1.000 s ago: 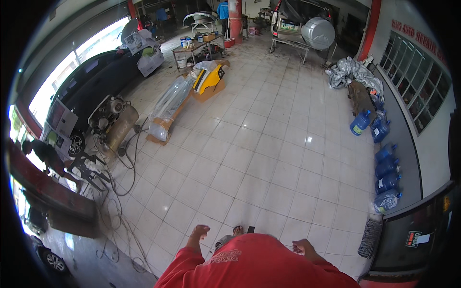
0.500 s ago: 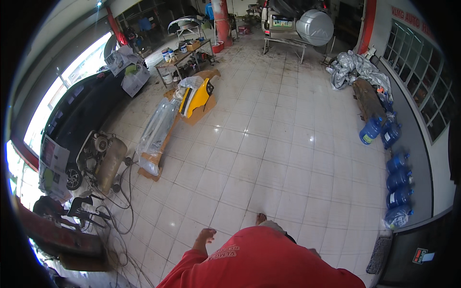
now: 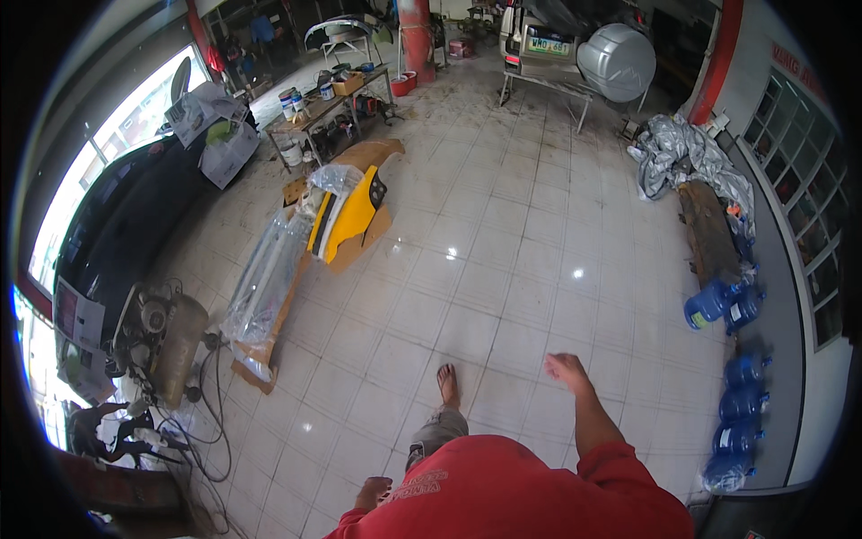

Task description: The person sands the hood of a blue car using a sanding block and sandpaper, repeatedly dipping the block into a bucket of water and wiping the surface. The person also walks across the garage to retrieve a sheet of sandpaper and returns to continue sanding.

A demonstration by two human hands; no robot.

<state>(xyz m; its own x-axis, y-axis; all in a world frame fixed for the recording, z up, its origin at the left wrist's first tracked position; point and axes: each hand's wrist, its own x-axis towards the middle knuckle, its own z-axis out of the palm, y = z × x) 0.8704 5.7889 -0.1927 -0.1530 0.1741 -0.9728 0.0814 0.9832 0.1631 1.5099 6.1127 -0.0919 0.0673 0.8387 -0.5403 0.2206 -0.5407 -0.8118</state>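
My right hand (image 3: pixel 565 368) swings out in front over the tiled floor (image 3: pixel 503 377). Its fingers are loosely bent and a little apart, with nothing held. Low beside my red shirt (image 3: pixel 512 485) hangs my left hand (image 3: pixel 373 491), partly covered by the shirt; its fingers look loose, and I make out nothing in them. One foot in a flip-flop (image 3: pixel 448 384) is stepping ahead below me. Neither hand touches anything. Ahead on the left, a yellow car body panel (image 3: pixel 352 218) lies on cardboard beside long parts in clear plastic wrap (image 3: pixel 269 278).
An air compressor (image 3: pixel 180 346) with loose hoses (image 3: pixel 220 431) and a dark car (image 3: pixel 135 207) stand left. A workbench (image 3: pixel 332 108) holds cans. Blue water jugs (image 3: pixel 738 404) line the right wall near a silver cover (image 3: pixel 691 162). A vehicle (image 3: pixel 539 40) stands behind a bench (image 3: pixel 548 85).
My right hand has come into view and swung forward. My left hand has dropped back toward my side. A foot has stepped forward, and the view has shifted as I walk.
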